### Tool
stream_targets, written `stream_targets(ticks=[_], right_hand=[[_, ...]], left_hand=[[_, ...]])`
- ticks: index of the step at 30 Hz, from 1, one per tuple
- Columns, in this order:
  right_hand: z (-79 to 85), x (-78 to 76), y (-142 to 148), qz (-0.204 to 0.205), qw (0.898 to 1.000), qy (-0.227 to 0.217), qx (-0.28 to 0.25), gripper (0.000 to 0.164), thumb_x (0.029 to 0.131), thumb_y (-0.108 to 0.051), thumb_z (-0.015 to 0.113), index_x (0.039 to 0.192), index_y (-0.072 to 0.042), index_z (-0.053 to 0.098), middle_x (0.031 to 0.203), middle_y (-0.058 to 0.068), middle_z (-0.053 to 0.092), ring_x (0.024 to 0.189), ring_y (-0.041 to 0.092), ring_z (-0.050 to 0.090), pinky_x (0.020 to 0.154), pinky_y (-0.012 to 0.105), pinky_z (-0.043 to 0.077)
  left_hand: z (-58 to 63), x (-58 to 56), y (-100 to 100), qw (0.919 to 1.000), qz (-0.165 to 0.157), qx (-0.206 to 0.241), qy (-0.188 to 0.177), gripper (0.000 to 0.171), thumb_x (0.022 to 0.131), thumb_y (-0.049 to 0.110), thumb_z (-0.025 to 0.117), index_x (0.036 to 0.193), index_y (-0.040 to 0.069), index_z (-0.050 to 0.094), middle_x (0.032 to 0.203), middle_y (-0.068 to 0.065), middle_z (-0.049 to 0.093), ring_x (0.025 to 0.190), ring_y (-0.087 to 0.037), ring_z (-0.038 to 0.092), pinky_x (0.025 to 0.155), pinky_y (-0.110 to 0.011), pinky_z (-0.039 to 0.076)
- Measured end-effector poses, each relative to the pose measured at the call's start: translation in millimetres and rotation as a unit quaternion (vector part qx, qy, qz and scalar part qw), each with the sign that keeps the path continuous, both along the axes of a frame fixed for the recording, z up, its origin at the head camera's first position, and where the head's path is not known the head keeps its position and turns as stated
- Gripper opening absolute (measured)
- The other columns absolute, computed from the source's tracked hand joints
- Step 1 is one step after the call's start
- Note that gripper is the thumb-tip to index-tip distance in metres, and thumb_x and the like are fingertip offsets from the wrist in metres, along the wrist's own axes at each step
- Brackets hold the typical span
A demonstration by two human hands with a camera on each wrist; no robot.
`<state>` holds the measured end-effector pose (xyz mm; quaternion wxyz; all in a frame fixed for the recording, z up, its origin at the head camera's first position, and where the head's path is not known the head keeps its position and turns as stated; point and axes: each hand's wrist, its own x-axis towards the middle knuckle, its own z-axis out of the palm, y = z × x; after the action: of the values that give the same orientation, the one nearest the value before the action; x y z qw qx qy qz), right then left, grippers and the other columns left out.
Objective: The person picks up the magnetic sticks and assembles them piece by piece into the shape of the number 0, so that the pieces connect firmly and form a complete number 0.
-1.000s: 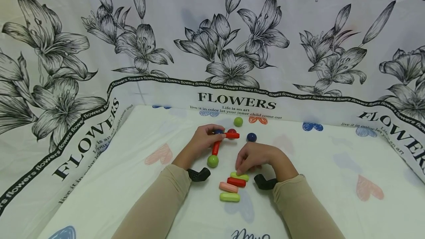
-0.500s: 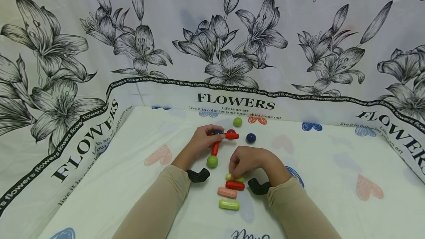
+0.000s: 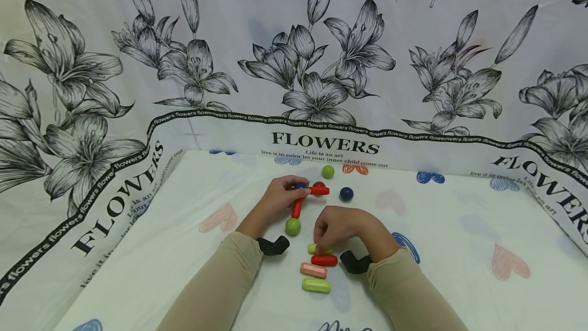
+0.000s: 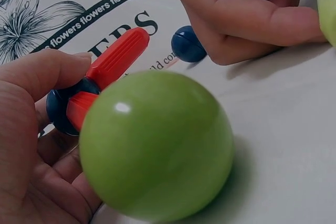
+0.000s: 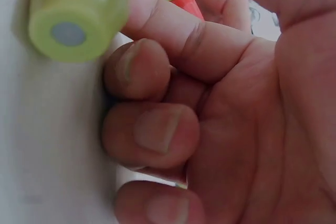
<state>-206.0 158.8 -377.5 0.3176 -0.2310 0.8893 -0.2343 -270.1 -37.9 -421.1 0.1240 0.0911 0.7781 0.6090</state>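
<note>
My left hand pinches a dark blue ball between thumb and fingers. Two red magnetic rods join that ball: one points right, the other runs toward me to a green ball. In the left wrist view the green ball hides much of the nearer rod. My right hand pinches a short yellow-green magnetic rod between thumb and index finger, close over the cloth. A grey disc shows in that rod's end. The other right fingers are curled beside it.
Nearer me lie a red rod, a pink rod and another yellow-green rod, roughly in a column. Beyond the hands sit a loose dark blue ball, a green ball and a partly hidden red ball.
My right hand has moved left with the yellow-green rod, toward the green ball. The other rods on the cloth lie slightly nearer me. My left hand keeps its hold.
</note>
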Motion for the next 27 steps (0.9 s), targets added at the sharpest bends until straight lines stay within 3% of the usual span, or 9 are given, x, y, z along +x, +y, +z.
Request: stream_targets(ticks=[10,15,18,20,22,27], right_hand=[[-4.6,-7.0,4,-0.007,1.000,0.004,-0.010,0.009,0.080,-0.032,0.078,0.075,-0.025,0.074,0.070,-0.007,0.065,0.070,0.011,0.056,0.065,0.028,0.046],[-7.6,-14.8,16,-0.003,0.998,0.023,-0.051,0.007,0.081,-0.033,0.076,0.077,-0.027,0.076,0.072,-0.008,0.068,0.070,0.009,0.056,0.065,0.027,0.046],[-8.3,-21.7,27,-0.035,0.994,0.045,-0.088,0.007,0.082,-0.032,0.074,0.081,-0.027,0.077,0.075,-0.007,0.069,0.070,0.011,0.056,0.064,0.028,0.046],[-8.3,-26.5,36,-0.088,0.987,0.068,-0.119,0.009,0.084,-0.034,0.074,0.084,-0.025,0.078,0.079,-0.006,0.070,0.073,0.014,0.056,0.066,0.029,0.045],[-8.1,-30.6,44,-0.151,0.972,0.098,-0.152,0.012,0.084,-0.034,0.075,0.087,-0.023,0.078,0.083,-0.004,0.070,0.078,0.016,0.057,0.069,0.030,0.046],[-10.1,-37.2,59,-0.298,0.918,0.187,-0.185,0.023,0.086,-0.035,0.076,0.100,-0.017,0.075,0.092,0.002,0.068,0.086,0.020,0.055,0.072,0.032,0.045]], left_hand=[[-1.3,0.5,0,0.9998,-0.003,0.011,0.013,0.038,0.087,0.031,0.075,0.120,0.014,0.069,0.102,-0.001,0.069,0.080,-0.016,0.055,0.062,-0.025,0.046],[-3.1,-0.5,0,0.9999,-0.002,0.012,0.010,0.038,0.086,0.031,0.076,0.120,0.015,0.069,0.102,-0.001,0.069,0.081,-0.016,0.056,0.063,-0.025,0.046],[-3.9,-1.1,0,0.9998,-0.006,0.016,0.011,0.038,0.086,0.031,0.076,0.120,0.015,0.069,0.100,-0.002,0.069,0.079,-0.016,0.056,0.062,-0.026,0.046],[-4.0,-1.6,1,0.9998,-0.008,0.018,0.010,0.039,0.086,0.030,0.076,0.120,0.014,0.069,0.100,-0.003,0.069,0.078,-0.016,0.056,0.062,-0.026,0.047],[-3.7,-1.8,1,0.9998,-0.008,0.016,0.007,0.038,0.086,0.030,0.076,0.120,0.015,0.069,0.100,-0.003,0.069,0.079,-0.017,0.056,0.063,-0.026,0.047],[-2.9,-1.5,2,1.0000,-0.003,0.006,0.001,0.036,0.086,0.031,0.075,0.120,0.018,0.070,0.104,-0.002,0.067,0.084,-0.018,0.056,0.066,-0.026,0.048]])
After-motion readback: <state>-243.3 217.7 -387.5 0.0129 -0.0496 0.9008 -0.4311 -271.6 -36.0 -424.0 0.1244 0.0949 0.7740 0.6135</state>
